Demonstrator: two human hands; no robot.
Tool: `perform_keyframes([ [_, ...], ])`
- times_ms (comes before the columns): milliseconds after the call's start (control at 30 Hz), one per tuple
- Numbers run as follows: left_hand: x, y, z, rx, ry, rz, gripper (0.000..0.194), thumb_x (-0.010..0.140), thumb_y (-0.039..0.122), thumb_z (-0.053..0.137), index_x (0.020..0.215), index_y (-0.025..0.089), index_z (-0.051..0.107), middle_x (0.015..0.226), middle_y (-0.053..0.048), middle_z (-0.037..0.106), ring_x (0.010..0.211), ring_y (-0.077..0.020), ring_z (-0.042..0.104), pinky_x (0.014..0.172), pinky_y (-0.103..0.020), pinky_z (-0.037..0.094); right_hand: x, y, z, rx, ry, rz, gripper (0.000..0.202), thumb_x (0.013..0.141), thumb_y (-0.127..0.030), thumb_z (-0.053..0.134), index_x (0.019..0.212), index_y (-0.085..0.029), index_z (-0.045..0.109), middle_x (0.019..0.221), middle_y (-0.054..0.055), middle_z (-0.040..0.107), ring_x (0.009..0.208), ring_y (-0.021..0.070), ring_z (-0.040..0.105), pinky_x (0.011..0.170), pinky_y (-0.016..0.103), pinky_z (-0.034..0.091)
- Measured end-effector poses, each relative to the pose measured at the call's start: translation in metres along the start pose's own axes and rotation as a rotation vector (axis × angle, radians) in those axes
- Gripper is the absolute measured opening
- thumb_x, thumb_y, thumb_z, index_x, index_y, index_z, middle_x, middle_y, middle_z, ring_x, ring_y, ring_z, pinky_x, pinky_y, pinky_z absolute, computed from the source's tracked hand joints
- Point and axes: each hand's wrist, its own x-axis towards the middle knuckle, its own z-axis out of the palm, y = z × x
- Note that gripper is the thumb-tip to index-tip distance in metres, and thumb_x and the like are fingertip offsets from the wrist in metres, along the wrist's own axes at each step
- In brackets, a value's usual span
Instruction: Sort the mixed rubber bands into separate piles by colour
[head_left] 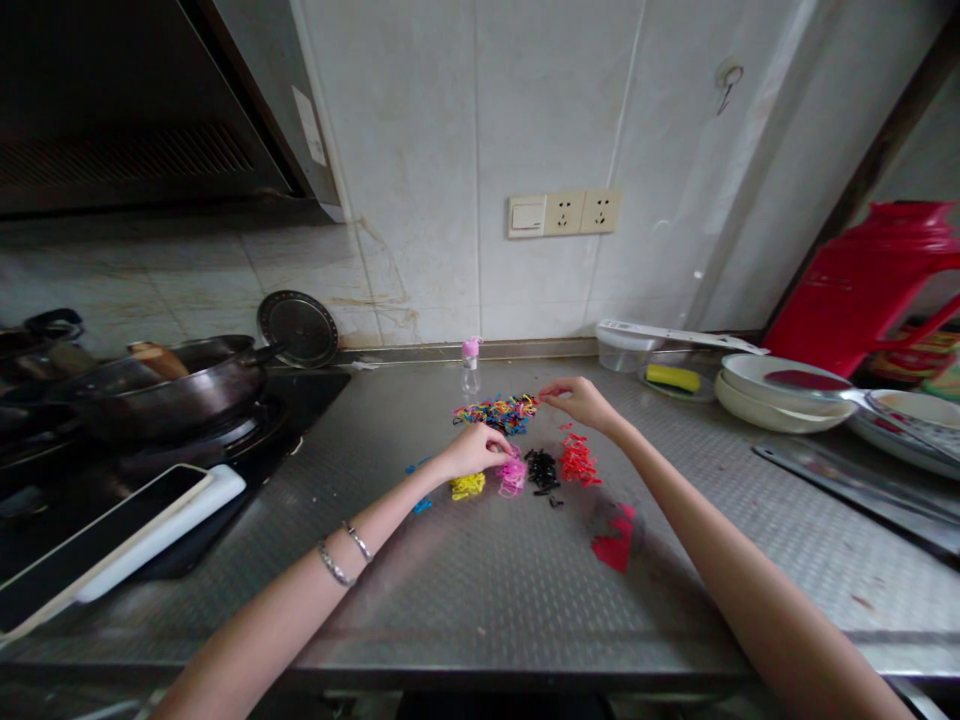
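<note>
My left hand (pixel 474 450) is closed in a pinch at the pink pile of small rubber bands (pixel 512 477); what is between its fingertips is too small to make out. My right hand (pixel 581 400) pinches at the right end of a heap of mixed-colour rubber bands (pixel 499 413), its fingertips beside the bands; anything held is too small to name. Around them lie a yellow pile (pixel 468 487), a black pile (pixel 541 470) and a red pile (pixel 579 460). Some blue bands (pixel 422 505) are partly hidden by my left wrist.
A small clear bottle with a pink cap (pixel 470 365) stands behind the heap. A red scrap (pixel 616 540) lies nearer me. Left are a pan (pixel 161 390) on the stove and a phone (pixel 112 540); right are bowls (pixel 780 400), a knife (pixel 855 490) and a red thermos (pixel 862 290).
</note>
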Motion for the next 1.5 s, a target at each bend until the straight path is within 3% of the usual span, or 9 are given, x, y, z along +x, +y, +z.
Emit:
perform_keyframes([
  [233,0.0,0.006,-0.012,0.02,0.009,-0.005,0.028,0.068,0.033,0.058,0.082,0.011,0.067,0.056,-0.001,0.057,0.048,-0.0077,0.041,0.046,-0.019,0.028,-0.01,0.035,-0.031,0.056,-0.32,0.217,0.025,0.066,-0.029,0.056,0.081,-0.015,0.07,0.073,0.004,0.068,0.06,0.0127,0.058,0.046,0.018,0.043],
  [433,0.004,-0.011,-0.044,-0.152,0.194,-0.14,0.032,0.068,0.035,0.058,0.082,0.008,0.065,0.056,-0.001,0.054,0.049,-0.0068,0.042,0.047,-0.018,0.031,-0.018,0.042,-0.038,0.077,-0.51,0.346,0.025,0.063,-0.027,0.058,0.083,-0.017,0.071,0.079,0.005,0.068,0.067,0.0145,0.059,0.046,0.016,0.043],
  [700,-0.007,-0.072,-0.076,-0.265,0.454,-0.42,0.031,0.071,0.038,0.05,0.082,0.012,0.062,0.049,0.004,0.043,0.036,-0.0027,0.027,0.035,-0.016,0.014,-0.013,0.042,-0.019,-0.083,-0.258,0.246,0.028,0.067,-0.03,0.054,0.082,-0.011,0.069,0.072,0.005,0.068,0.061,0.0131,0.059,0.052,0.018,0.043],
  [867,-0.008,-0.102,-0.081,-0.337,0.495,-0.441,0.03,0.072,0.039,0.048,0.081,0.012,0.06,0.048,0.005,0.039,0.034,-0.0021,0.024,0.034,-0.016,0.011,-0.011,0.036,-0.001,-0.26,-0.139,0.176,0.027,0.069,-0.023,0.05,0.086,-0.013,0.069,0.077,0.006,0.068,0.07,0.0154,0.061,0.063,0.019,0.043],
  [1133,-0.007,-0.104,-0.08,-0.271,0.495,-0.462,0.028,0.071,0.036,0.047,0.076,0.011,0.06,0.045,0.005,0.038,0.033,-0.0028,0.025,0.034,-0.017,0.012,-0.002,0.029,0.025,-0.38,-0.143,0.124,0.028,0.072,-0.024,0.05,0.095,-0.02,0.065,0.089,0.005,0.067,0.082,0.0158,0.059,0.07,0.019,0.041],
  [1500,-0.005,-0.108,-0.079,-0.207,0.503,-0.472,0.027,0.07,0.035,0.047,0.074,0.012,0.061,0.045,0.005,0.039,0.034,-0.0036,0.026,0.035,-0.018,0.014,0.004,0.021,0.039,-0.511,-0.152,0.183,0.022,0.075,-0.03,0.047,0.087,-0.024,0.064,0.087,0.003,0.065,0.079,0.016,0.057,0.059,0.02,0.037],
])
